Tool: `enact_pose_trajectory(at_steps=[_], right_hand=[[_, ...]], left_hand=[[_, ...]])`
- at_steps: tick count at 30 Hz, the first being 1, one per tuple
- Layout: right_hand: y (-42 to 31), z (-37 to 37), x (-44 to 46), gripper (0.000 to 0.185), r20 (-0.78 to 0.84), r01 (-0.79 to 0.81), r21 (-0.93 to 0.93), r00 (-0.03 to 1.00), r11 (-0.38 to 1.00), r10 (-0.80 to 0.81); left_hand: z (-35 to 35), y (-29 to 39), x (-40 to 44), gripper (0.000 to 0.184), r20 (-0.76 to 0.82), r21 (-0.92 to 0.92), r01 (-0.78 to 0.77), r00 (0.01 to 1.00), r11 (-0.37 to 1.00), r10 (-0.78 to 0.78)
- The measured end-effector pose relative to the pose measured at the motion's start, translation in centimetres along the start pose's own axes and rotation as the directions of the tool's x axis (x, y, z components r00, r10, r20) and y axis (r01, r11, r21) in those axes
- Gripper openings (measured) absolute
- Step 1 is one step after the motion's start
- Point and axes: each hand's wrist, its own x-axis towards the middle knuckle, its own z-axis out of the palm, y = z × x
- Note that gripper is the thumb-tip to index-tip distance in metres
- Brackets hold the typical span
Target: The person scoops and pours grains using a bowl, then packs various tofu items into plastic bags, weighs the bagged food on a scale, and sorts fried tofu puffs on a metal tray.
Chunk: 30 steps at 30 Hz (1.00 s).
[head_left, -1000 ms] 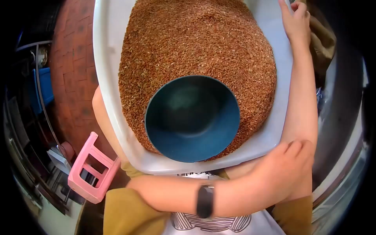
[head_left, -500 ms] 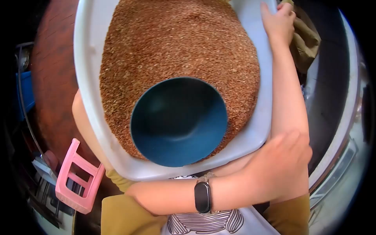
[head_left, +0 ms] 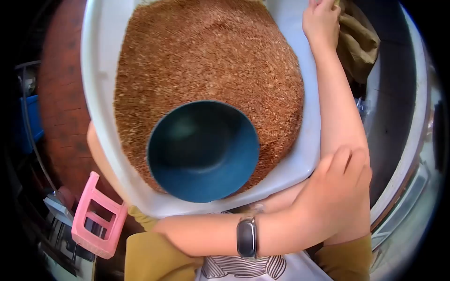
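Note:
A pale tub [head_left: 307,117] holds a broad heap of reddish-brown grain [head_left: 206,61]. In the near part of the heap rests a dark blue bowl [head_left: 206,152] with no contents visible; neither hand touches it. My left hand [head_left: 335,187] lies across my right forearm near the elbow, its fingers bent over it. At the top edge of the view my right hand [head_left: 322,23] grips the tub's right rim, its fingertips partly cut off.
A pink plastic stool [head_left: 99,215] is on the left, by the red tiled floor [head_left: 63,103]. Olive-brown cloth [head_left: 358,44] hangs beyond the tub's right side. Something blue [head_left: 33,122] and metal frames [head_left: 28,136] are at far left.
The tub, bowl and my right hand have shifted left in view as the camera moved. My left hand's fingers have shifted slightly on the right forearm.

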Motion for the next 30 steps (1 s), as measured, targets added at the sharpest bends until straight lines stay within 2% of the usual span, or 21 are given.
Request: enact_pose_trajectory(at_steps=[3, 4, 6, 8, 9, 12, 15, 16, 18, 20, 21, 22, 23, 24, 26, 27, 28, 30], right_hand=[[-0.2, -0.2, 1.2, 0.034, 0.085, -0.092, 0.098, 0.993, 0.991, 0.084], [-0.6, -0.7, 1.0, 0.03, 0.099, -0.084, 0.103, 0.992, 0.991, 0.074], [-0.5, -0.8, 0.6, 0.035, 0.045, -0.069, 0.109, 0.997, 0.992, 0.065], [-1.1, -2.0, 0.1, 0.036, 0.079, -0.116, 0.134, 0.991, 0.984, 0.106], [-0.3, -1.0, -0.3, 0.034, -0.02, -0.055, 0.12, 0.998, 0.991, 0.058], [-0.1, -3.0, -1.2, 0.027, -0.055, -0.089, 0.182, 0.993, 0.979, 0.101], [0.7, -3.5, -2.2, 0.019, -0.154, -0.069, 0.318, 0.98, 0.945, 0.124], [1.1, -3.2, -2.5, 0.016, -0.153, -0.095, 0.376, 0.975, 0.922, 0.163], [2.4, -1.9, -3.6, 0.01, -0.222, -0.002, 0.421, 0.969, 0.907, 0.105], [3.2, -2.8, -6.0, 0.01, -0.263, 0.063, 0.457, 0.962, 0.887, 0.067], [3.5, -4.7, -8.6, 0.01, -0.256, 0.038, 0.46, 0.962, 0.887, 0.092], [3.4, -6.1, -10.6, 0.01, -0.211, 0.001, 0.444, 0.972, 0.896, 0.103], [3.8, -6.7, -11.9, 0.012, -0.11, -0.056, 0.409, 0.988, 0.911, 0.11], [4.0, -7.3, -12.9, 0.013, -0.143, -0.021, 0.365, 0.987, 0.931, 0.079], [3.6, -9.8, -14.2, 0.015, -0.199, 0.032, 0.266, 0.98, 0.963, 0.022], [3.0, -12.2, -14.7, 0.016, -0.225, 0.055, 0.263, 0.974, 0.963, 0.005], [2.5, -15.4, -14.8, 0.017, -0.254, 0.079, 0.258, 0.967, 0.963, -0.011], [2.3, -22.4, -15.1, 0.021, -0.178, 0.156, 0.134, 0.975, 0.979, -0.131]], left_hand=[[-0.9, 2.5, -3.4, 0.033, 0.249, -0.068, -0.223, 0.94, 0.972, 0.233], [-1.9, 2.7, -3.7, 0.032, 0.303, -0.202, -0.144, 0.931, 0.969, 0.202], [-4.3, 4.1, -3.9, 0.032, 0.412, -0.418, 0.041, 0.899, 0.908, 0.149], [-4.0, 4.5, -3.0, 0.029, 0.187, -0.143, -0.14, 0.968, 0.98, 0.166], [-3.6, 4.4, -2.5, 0.028, 0.065, -0.017, -0.211, 0.975, 0.977, 0.211], [-2.1, 4.8, -1.9, 0.031, -0.109, 0.101, -0.145, 0.982, 0.984, 0.156], [-0.8, 4.9, -4.4, 0.033, -0.031, 0.084, -0.111, 0.993, 0.99, 0.114], [-0.6, 6.0, -6.0, 0.032, 0.061, 0.056, -0.179, 0.983, 0.982, 0.176], [-2.0, 8.7, -10.4, 0.031, 0.245, -0.025, -0.276, 0.93, 0.961, 0.274], [-3.8, 11.9, -14.1, 0.025, 0.488, -0.333, 0.027, 0.86, 0.943, 0.148], [-3.4, 9.2, -16.5, 0.018, 0.52, -0.243, -0.163, 0.81, 0.956, 0.271], [-3.6, 9.7, -18.1, 0.013, 0.377, -0.049, -0.342, 0.864, 0.938, 0.334], [-3.6, 8.6, -18.9, 0.017, 0.256, 0.168, -0.363, 0.914, 0.917, 0.315], [-2.8, 5.9, -19.5, 0.021, 0.129, 0.4, -0.348, 0.937, 0.848, 0.324], [-1.2, -0.2, -20.8, 0.034, 0.061, 0.604, -0.257, 0.959, 0.754, 0.278], [-0.1, -3.9, -21.7, 0.047, 0.06, 0.72, -0.259, 0.948, 0.643, 0.314], [0.2, -5.7, -22.5, 0.053, 0.093, 0.755, -0.269, 0.947, 0.598, 0.308], [0.1, -6.3, -23.2, 0.055, 0.093, 0.793, -0.314, 0.909, 0.521, 0.406]])
